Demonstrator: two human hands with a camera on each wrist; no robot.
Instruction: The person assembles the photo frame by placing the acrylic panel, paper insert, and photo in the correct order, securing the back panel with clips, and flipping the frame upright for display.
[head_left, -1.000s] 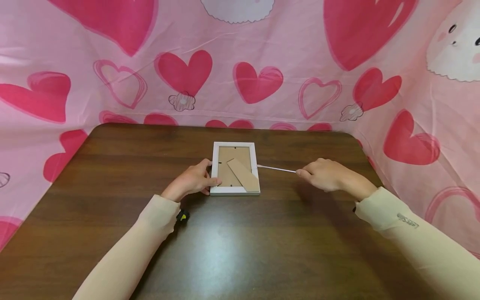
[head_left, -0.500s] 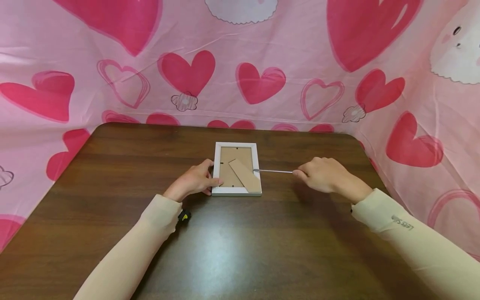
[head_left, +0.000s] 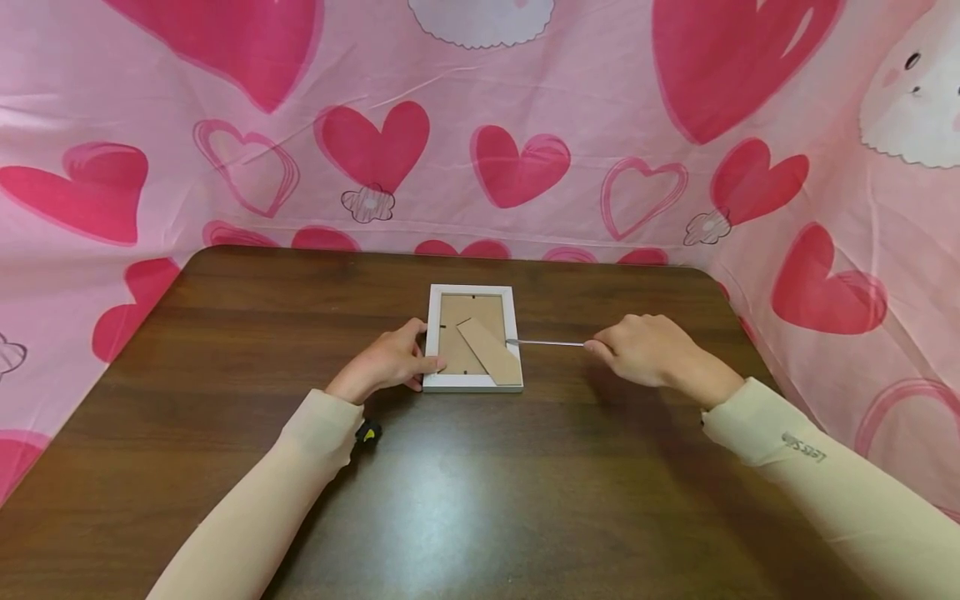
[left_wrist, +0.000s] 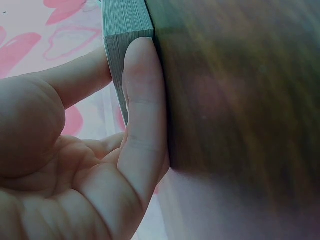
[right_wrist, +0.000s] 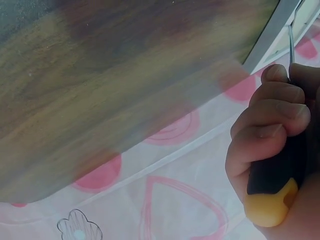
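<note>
A white picture frame (head_left: 465, 381) lies face down on the brown table, its tan backing board (head_left: 480, 307) and slanted easel leg (head_left: 487, 354) upward. My left hand (head_left: 386, 358) grips its lower left side, thumb over the border and fingers along the outer edge; the left wrist view shows fingers (left_wrist: 144, 100) against the frame's corner. In my right hand (head_left: 645, 350) is a screwdriver, its thin metal shaft (head_left: 551, 342) pointing left. The tip meets the inner edge of the right border, beside the leg. Fingers wrap its black and yellow handle (right_wrist: 270, 207) in the right wrist view.
The wooden table (head_left: 450, 500) extends around the frame on all sides. A pink heart-patterned cloth (head_left: 525, 225) hangs behind and beside it. Close to the left sleeve is a small black thing with a yellow mark (head_left: 368, 432).
Over the first half second the screwdriver tip shifted from the frame's outer right side to the border's inner edge, my right hand moving slightly left. Since then, almost nothing has moved.
</note>
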